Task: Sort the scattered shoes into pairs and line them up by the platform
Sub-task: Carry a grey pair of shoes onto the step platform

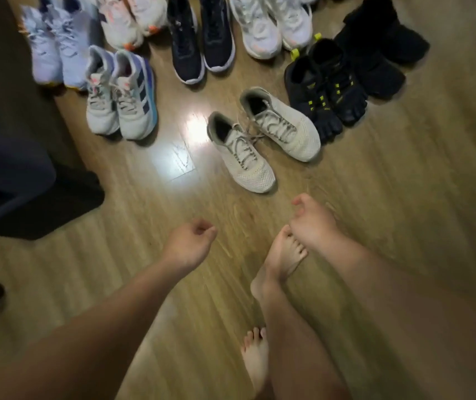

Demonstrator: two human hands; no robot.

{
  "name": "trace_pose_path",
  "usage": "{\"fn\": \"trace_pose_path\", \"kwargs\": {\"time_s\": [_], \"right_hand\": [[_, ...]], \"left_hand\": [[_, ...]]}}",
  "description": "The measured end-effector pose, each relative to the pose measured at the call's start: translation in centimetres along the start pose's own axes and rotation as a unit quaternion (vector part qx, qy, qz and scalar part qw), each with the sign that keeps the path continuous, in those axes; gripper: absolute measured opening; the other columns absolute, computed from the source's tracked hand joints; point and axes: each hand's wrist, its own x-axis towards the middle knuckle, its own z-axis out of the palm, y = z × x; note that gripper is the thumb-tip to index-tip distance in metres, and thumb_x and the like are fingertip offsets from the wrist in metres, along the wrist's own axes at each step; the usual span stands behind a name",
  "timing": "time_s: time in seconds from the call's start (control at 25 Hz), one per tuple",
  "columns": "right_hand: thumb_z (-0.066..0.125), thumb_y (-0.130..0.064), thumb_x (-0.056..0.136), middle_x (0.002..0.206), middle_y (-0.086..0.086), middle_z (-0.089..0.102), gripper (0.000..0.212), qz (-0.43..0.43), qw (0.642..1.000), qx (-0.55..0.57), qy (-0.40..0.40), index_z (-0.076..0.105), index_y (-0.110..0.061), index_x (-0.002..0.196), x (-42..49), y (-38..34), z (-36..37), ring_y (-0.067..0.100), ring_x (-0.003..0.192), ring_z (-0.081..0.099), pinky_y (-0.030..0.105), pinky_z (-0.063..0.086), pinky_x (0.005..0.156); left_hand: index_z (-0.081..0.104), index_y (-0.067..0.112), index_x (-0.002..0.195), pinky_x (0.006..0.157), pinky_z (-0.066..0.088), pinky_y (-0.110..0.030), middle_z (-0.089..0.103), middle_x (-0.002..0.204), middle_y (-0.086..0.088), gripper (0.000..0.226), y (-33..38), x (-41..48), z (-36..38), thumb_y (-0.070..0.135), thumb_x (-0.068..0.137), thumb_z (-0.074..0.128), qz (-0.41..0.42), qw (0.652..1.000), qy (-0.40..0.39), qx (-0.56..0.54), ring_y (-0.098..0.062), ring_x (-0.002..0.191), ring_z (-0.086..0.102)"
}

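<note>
1. While poised above the light wooden plank floor, loosely curled and gripping nothing: fingers of left hand, near centre.
2. Just right of it, right hand: fingers slack, half bent, holding nothing; overlapping a bare foot from this view.
3. Just beyond both hands, white mesh sneakers with grey laces: side by side, toes pointing near and right, laces tangled between them, left one nearer.
4. Left of those, past a bright glare patch on the floor, grey-white sneakers with blue sides and dark stripes: touching each other, toes near.
5. Far row, left to right, each set paired: pale lilac sneakers; white sneakers with orange accents; navy sneakers with white soles; white sneakers with pale pink touches.
6. Right of the white mesh sneakers, black toe shoes with neon-yellow details, touching; beyond them, at far right, plain black shoes.
7. At left edge, dark bulky furniture, blurred; cannot tell what kind.
</note>
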Motion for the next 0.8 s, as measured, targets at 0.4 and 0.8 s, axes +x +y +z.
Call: {"fn": "trace_pose_path", "kwargs": {"time_s": [0.4,0.8], "right_hand": [[0.054,-0.013,0.086,0.106,0.007,0.066,0.025,-0.005,0.997,-0.050,-0.054,0.058,-0.019,0.110,8.7,-4.8,-6.3,0.027,0.097,0.061,0.026,0.044,0.078],[0.057,-0.031,0.088,0.111,-0.001,0.063,0.049,0.073,0.992,0.091,-0.045,0.043,-0.029,0.135,15.0,-11.8,-2.7,0.019,0.086,0.065,0.028,0.047,0.066]], "left_hand": [[0.066,0.020,0.110,0.085,0.046,-0.030,0.064,0.104,0.001,0.025,12.2,12.6,-4.2,0.034,0.092,0.056,0.040,0.997,0.020,0.066,-0.021,0.099,0.059],[0.061,0.012,0.118,0.090,0.044,-0.031,0.053,0.124,-0.012,0.031,13.8,23.9,-6.3,0.023,0.089,0.056,0.126,0.945,-0.060,0.296,-0.031,0.110,0.056]]}}
